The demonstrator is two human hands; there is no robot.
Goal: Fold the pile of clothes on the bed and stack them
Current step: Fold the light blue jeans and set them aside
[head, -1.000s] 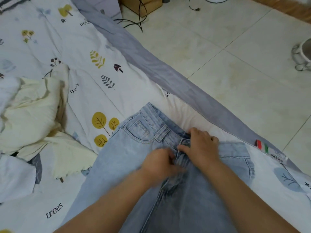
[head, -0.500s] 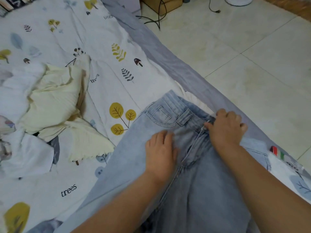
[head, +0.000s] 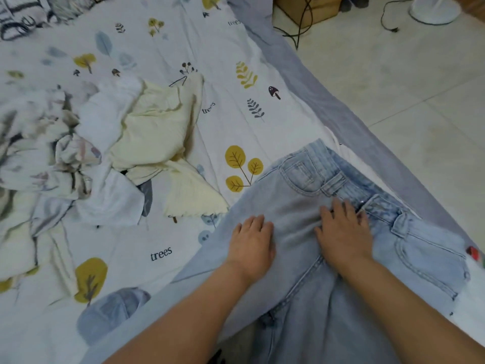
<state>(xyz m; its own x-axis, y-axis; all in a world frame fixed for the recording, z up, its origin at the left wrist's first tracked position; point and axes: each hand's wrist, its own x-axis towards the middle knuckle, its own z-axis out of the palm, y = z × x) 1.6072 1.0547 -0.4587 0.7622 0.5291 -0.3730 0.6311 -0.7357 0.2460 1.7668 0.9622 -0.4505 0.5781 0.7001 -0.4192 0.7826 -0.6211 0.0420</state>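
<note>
While jeans lie flat | left hand, right hand press down | fingers straight

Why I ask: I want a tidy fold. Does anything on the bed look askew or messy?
Yes: the cream crinkled garment lies crumpled in the unfolded white clothes heap. The light blue denim jeans lie flat under both hands.

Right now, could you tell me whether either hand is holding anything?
Nothing is held: the left hand and right hand press flat on the jeans.
</note>
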